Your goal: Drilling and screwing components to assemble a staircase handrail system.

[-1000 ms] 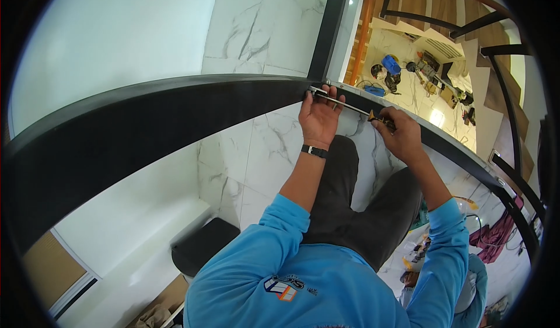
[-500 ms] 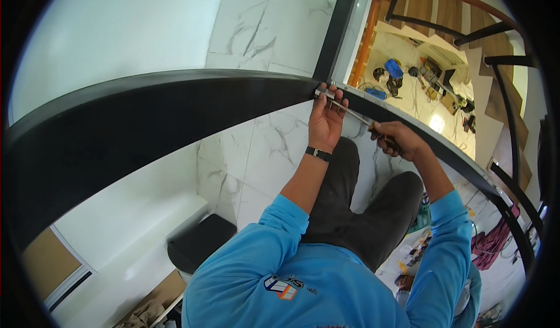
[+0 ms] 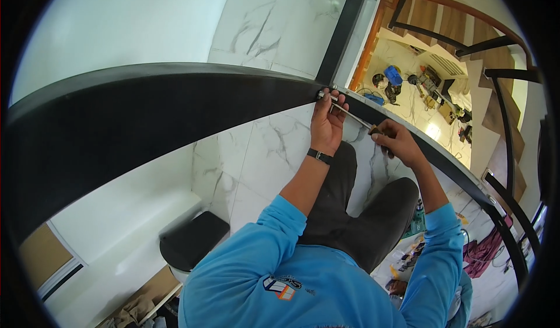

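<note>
My left hand (image 3: 328, 127) is raised palm up at the black metal frame (image 3: 175, 100). Its fingers pinch a small silver metal fitting (image 3: 321, 96) against the frame, just below the joint with a black upright bar (image 3: 343, 33). In my right hand (image 3: 399, 144) is a screwdriver (image 3: 357, 118), held by its brownish handle, much of which the fingers hide. The thin steel shaft slants up and left to the fitting and passes by the left fingers. Whether its tip sits in a screw is too small to tell.
Beyond the frame, down at right, a lower floor (image 3: 379, 48) holds a blue item (image 3: 393, 75) and scattered tools. A wooden staircase (image 3: 449, 22) curves above it. Below the frame at left stands a black-lidded bin (image 3: 195, 240). Maroon cloth (image 3: 487, 249) lies at lower right.
My right fingers have shifted on the screwdriver handle, from wrapped around it to a looser fingertip hold. The left hand stays at the fitting. The whole view has shifted slightly.
</note>
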### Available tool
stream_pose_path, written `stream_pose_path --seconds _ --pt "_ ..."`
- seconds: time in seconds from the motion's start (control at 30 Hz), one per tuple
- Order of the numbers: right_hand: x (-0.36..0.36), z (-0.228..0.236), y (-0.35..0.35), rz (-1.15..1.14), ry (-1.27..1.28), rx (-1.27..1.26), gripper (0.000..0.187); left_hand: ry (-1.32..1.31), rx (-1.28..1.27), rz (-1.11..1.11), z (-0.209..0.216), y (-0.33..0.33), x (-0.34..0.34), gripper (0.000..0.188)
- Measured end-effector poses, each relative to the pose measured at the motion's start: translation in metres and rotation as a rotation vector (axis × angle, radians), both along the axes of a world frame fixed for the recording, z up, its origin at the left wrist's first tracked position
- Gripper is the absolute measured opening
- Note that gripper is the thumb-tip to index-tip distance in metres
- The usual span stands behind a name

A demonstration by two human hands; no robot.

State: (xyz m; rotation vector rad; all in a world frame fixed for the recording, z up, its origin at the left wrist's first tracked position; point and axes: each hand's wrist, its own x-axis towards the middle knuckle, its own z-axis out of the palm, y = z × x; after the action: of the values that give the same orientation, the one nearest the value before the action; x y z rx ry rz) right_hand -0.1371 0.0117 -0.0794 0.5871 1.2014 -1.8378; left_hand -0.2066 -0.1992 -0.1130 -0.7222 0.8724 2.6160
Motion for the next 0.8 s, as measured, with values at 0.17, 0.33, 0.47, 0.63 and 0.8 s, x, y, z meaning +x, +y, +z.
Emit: stream_pose_path --seconds 0.17,0.33,0.47,0.63,0.8 --pt "0.0 -0.001 -0.001 0.023 0.653 0.698 0.028 0.007 0.01 -0.004 0.0 -0.001 -0.001 0.024" --pt "0.0 -0.007 0.004 -0.031 -0.195 -0.097 0.031 -0.009 0.004 0.014 -0.001 -0.001 -0.004 0.025" --pt "0.001 -0.008 -0.001 0.009 0.971 0.857 0.034 -0.039 -0.007 0.03 -0.001 -0.003 -0.004 0.026" --pt "-0.007 0.004 0.003 -0.054 -0.161 -0.009 0.027 -0.023 0.025 0.032 0.0 -0.002 -0.003 0.022" --pt "-0.001 0.009 -0.005 0.046 0.67 0.727 0.028 -0.016 0.041 0.053 0.0 0.0 -0.003 0.02"
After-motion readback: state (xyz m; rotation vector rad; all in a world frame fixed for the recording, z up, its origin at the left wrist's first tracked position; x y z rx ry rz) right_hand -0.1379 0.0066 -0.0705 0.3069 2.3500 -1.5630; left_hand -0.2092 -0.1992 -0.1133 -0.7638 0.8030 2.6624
